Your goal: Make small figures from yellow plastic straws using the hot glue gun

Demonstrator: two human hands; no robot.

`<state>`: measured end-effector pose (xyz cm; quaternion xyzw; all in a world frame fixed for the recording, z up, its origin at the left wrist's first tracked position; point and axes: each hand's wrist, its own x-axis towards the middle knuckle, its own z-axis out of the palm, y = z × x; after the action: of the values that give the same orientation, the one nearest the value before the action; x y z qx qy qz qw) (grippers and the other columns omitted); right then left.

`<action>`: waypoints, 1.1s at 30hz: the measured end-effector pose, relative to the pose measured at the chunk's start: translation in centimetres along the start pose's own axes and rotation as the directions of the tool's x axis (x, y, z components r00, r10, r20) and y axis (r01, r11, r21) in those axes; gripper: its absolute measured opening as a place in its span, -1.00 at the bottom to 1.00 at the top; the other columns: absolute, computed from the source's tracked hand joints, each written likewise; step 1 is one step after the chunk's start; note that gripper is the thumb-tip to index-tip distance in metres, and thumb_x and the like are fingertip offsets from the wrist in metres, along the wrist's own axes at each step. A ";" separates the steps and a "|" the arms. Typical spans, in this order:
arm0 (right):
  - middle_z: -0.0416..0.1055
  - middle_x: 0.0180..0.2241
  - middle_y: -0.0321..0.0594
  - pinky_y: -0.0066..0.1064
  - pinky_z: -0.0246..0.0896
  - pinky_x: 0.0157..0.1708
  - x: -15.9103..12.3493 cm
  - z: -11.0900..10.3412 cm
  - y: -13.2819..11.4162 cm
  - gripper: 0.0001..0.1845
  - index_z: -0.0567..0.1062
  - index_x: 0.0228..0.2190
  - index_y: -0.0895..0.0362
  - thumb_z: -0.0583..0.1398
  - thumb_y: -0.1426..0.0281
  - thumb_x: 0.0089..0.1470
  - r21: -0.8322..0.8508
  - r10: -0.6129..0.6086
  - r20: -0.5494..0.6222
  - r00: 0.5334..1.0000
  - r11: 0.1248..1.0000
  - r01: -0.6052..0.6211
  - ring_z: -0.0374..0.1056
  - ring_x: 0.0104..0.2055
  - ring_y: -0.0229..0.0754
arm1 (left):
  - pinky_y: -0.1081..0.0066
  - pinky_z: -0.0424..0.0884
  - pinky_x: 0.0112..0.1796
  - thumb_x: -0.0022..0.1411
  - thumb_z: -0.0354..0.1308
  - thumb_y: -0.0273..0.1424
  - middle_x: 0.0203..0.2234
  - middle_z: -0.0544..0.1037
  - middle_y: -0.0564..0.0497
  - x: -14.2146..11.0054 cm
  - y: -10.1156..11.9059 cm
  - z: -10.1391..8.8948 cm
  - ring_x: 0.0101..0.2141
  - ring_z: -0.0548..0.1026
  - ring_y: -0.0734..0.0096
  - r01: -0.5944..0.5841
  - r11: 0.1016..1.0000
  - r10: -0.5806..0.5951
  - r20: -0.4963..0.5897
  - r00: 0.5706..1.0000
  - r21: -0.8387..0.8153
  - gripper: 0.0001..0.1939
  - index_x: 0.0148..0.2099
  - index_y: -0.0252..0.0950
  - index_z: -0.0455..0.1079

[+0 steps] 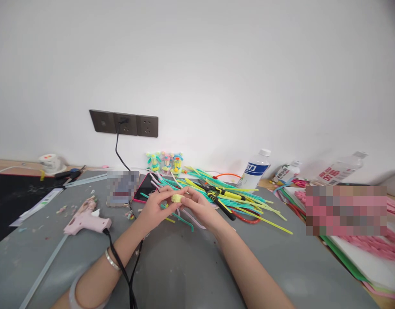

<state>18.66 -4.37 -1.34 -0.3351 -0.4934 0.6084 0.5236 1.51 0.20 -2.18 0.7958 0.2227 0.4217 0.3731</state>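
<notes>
My left hand (158, 207) and my right hand (199, 206) meet above the grey mat, fingertips closed on a small pale-yellow fuzzy piece (176, 198). It looks like coiled pipe cleaner, though fingers cover part of it. Just behind my hands lies a loose heap of pipe cleaners (261, 210) in teal, yellow and lilac. Cutting pliers (221, 199) with yellow-and-black handles rest on that heap. Several small fuzzy figures (167, 163) in green, pink, blue and yellow stand by the wall.
A pink glue gun (88, 221) with a long glue stick lies at left, its black cord passing under my left forearm. Bottles, including a white-and-blue bottle (255, 168), stand along the wall. Coloured sheets (342, 262) and pink braided material (371, 246) occupy the right; a white tub (51, 164) stands far left.
</notes>
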 end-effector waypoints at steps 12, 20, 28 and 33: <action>0.38 -0.41 -0.35 -0.36 0.22 -0.32 0.1 0.2 0.0 -0.63 0.33 -0.36 0.05 0.36 0.14 0.01 -0.066 -0.103 -0.048 0.994 0.993 0.100 0.28 -0.41 -0.25 | 0.41 0.46 -0.29 0.22 0.26 -0.29 -0.31 0.50 -0.02 -0.1 0.0 0.3 -0.33 0.50 0.37 0.076 0.983 -0.095 -0.106 0.990 -0.167 -0.80 -0.16 -0.29 0.45; 0.30 -0.35 -0.30 -0.35 0.13 -0.27 0.1 0.0 0.5 -0.80 0.37 -0.29 0.05 0.28 0.26 0.13 -0.394 -0.361 -0.118 0.925 0.872 0.291 0.25 -0.31 -0.18 | 0.40 0.45 -0.27 0.17 0.30 -0.23 -0.31 0.51 -0.01 0.4 0.0 0.5 -0.30 0.49 0.35 0.134 0.923 -0.179 -0.097 0.979 -0.361 -0.72 -0.16 -0.28 0.42; 0.33 -0.35 -0.29 -0.31 0.15 -0.23 0.2 -0.2 0.7 -0.84 0.38 -0.29 0.06 0.26 0.33 0.10 -0.471 -0.426 -0.136 0.894 0.822 0.320 0.25 -0.29 -0.16 | 0.43 0.42 -0.30 0.19 0.26 -0.25 -0.28 0.50 -0.03 0.3 0.5 0.5 -0.31 0.47 0.36 0.174 0.892 -0.226 -0.077 0.971 -0.418 -0.74 -0.14 -0.30 0.41; 0.42 -0.28 -0.24 -0.31 0.18 -0.20 0.1 -0.3 0.5 -0.86 0.45 -0.22 0.05 0.24 0.33 0.14 -0.447 -0.449 -0.105 0.887 0.818 0.361 0.30 -0.25 -0.16 | 0.43 0.41 -0.27 0.16 0.30 -0.26 -0.27 0.53 -0.03 0.5 0.4 0.4 -0.27 0.48 0.34 0.137 0.884 -0.214 -0.126 0.969 -0.446 -0.76 -0.19 -0.29 0.43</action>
<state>18.72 -4.16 -1.85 -0.3865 -0.6145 0.3252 0.6060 2.12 0.11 -1.72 0.6298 0.2259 0.4920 0.5570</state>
